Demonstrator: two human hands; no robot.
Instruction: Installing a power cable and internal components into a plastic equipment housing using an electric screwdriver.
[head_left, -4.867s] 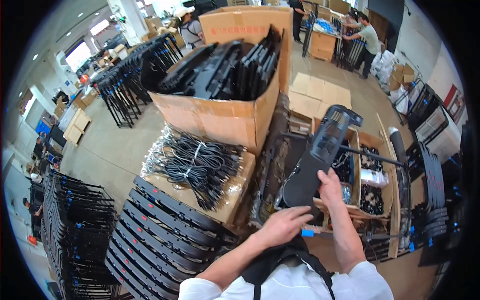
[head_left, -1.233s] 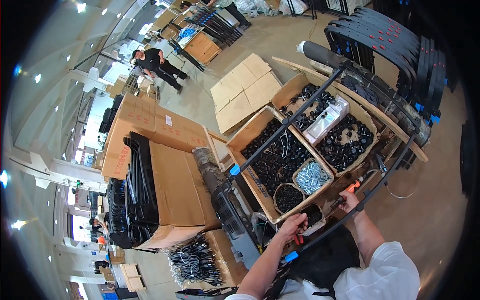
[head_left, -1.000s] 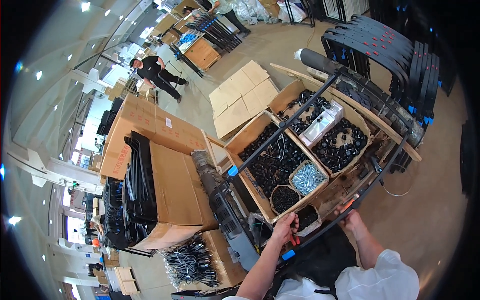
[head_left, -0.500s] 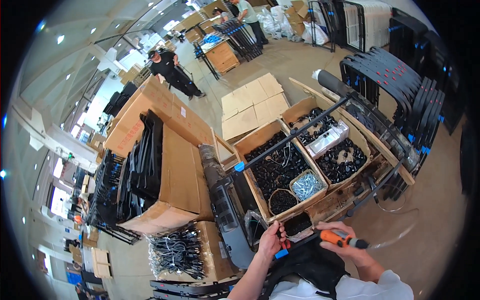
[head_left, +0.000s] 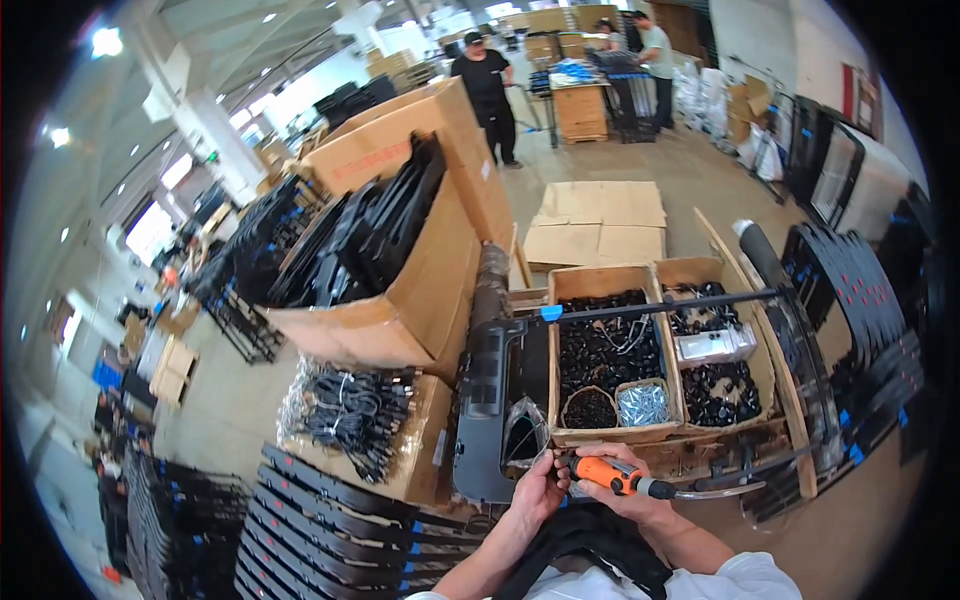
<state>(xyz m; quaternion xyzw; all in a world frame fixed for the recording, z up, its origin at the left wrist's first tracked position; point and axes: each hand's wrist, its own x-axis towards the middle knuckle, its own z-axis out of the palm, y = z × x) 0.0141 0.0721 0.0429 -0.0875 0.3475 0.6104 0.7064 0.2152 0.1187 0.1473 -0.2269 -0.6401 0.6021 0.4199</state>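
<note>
My right hand [head_left: 640, 498] is wrapped round an orange and black power screwdriver [head_left: 606, 474], with a clear hose [head_left: 715, 493] running off its back end to the right. The driver's front end points left, at the fingers of my left hand [head_left: 538, 490]. Those fingers are pinched together, and what they hold is too small to make out. Just beyond both hands stands a wooden box [head_left: 612, 437] with compartments. It holds black plastic parts [head_left: 605, 350], silver screws [head_left: 643, 404] and small black pieces [head_left: 590, 410]. A black metal tube [head_left: 670, 303] with blue tape crosses above the box.
Left of the box lies a black moulded panel [head_left: 482, 385]. A large carton [head_left: 430, 315] of black parts and bundled black cables [head_left: 360, 410] stand farther left. Black frames [head_left: 320, 530] are stacked at the lower left. Flattened cardboard [head_left: 597, 225] lies beyond; a person [head_left: 485, 95] stands behind.
My view has turned left, shifting the scene to the right. The screwdriver's front end has come to my left hand's fingers. The person in black now stands more upright.
</note>
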